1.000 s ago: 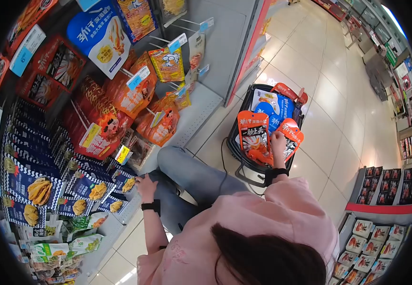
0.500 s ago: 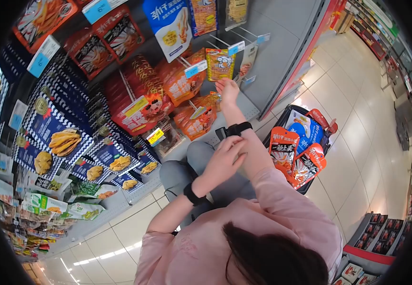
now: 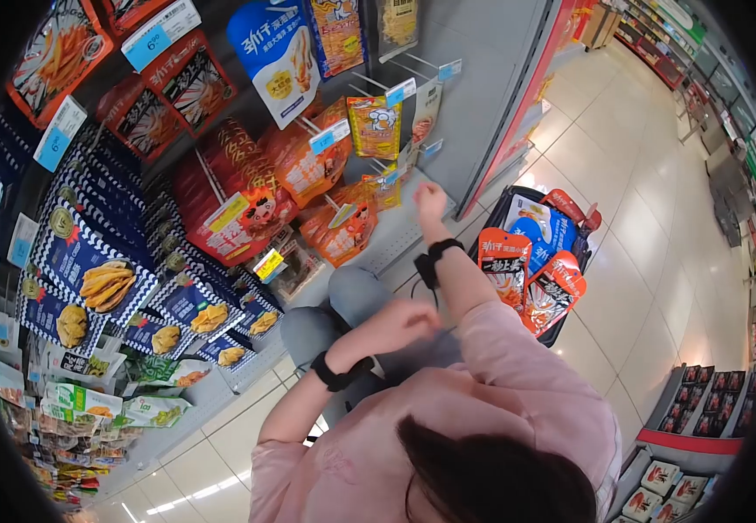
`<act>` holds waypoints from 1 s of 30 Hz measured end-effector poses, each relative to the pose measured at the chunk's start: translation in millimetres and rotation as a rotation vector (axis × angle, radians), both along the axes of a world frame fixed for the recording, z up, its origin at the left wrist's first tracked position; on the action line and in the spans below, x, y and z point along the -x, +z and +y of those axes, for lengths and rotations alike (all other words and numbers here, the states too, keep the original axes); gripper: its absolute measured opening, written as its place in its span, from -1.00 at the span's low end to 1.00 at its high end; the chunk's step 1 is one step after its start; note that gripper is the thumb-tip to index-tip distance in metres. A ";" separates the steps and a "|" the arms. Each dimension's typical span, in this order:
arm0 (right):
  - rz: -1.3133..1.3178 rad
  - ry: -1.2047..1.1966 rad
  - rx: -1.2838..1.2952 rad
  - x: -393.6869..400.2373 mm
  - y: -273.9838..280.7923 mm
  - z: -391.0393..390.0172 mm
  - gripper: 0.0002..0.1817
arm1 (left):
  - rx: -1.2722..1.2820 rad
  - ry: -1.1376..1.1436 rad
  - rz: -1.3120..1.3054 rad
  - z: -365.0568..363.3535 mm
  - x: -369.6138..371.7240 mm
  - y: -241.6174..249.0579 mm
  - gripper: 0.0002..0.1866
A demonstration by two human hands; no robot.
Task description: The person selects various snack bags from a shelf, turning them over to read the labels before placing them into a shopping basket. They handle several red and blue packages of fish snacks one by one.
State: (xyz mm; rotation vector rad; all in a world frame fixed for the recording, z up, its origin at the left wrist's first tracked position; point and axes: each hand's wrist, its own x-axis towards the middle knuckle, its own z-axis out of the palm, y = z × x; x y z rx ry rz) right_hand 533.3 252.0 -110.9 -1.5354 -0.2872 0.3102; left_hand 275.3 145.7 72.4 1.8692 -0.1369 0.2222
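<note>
the right hand [image 3: 431,200], fingers curled closed, was near the lower yellow packet [image 3: 388,194] on the rack [image 3: 476,87]; any contents could not be told. the left hand [image 3: 397,323], blurred above the lap, showed no clear finger state. red pouches [image 3: 555,293] lay in the basket [image 3: 502,211].

The snack bags [image 3: 91,268] were navy with white zigzag edges; the T-shirt [image 3: 483,392] was pale pink, the wristbands [image 3: 340,373] black.
</note>
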 end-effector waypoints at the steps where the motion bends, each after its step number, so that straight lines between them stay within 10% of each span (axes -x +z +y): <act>1: -0.049 -0.032 0.051 -11.9 -4.1 -26.8 -0.86 | -0.080 0.006 0.234 1.9 6.1 3.8 -0.78; 6: -0.278 -0.523 0.976 -26.6 64.8 -161.6 -0.67 | -0.841 0.588 0.716 49.1 60.5 -53.5 -0.62; 8: -0.351 -0.460 0.888 -44.0 30.9 -206.4 -0.53 | -0.799 0.938 0.826 61.7 93.2 -107.5 -0.50; 10: -0.310 -0.478 0.795 -24.5 45.1 -234.1 -0.49 | -0.662 0.903 1.196 63.3 119.6 -141.2 -0.27; 17: -0.125 0.046 0.431 -77.0 -94.4 -318.6 -0.52 | -0.532 0.950 1.240 49.6 137.0 -143.8 -0.16; 23: -0.440 0.073 0.840 -84.1 -39.6 -310.0 -0.66 | -0.486 0.997 1.186 48.9 141.0 -153.1 -0.16; 30: -0.907 0.043 0.480 -45.7 145.1 -202.9 -0.74 | -0.501 0.983 1.189 48.9 143.0 -148.9 -0.19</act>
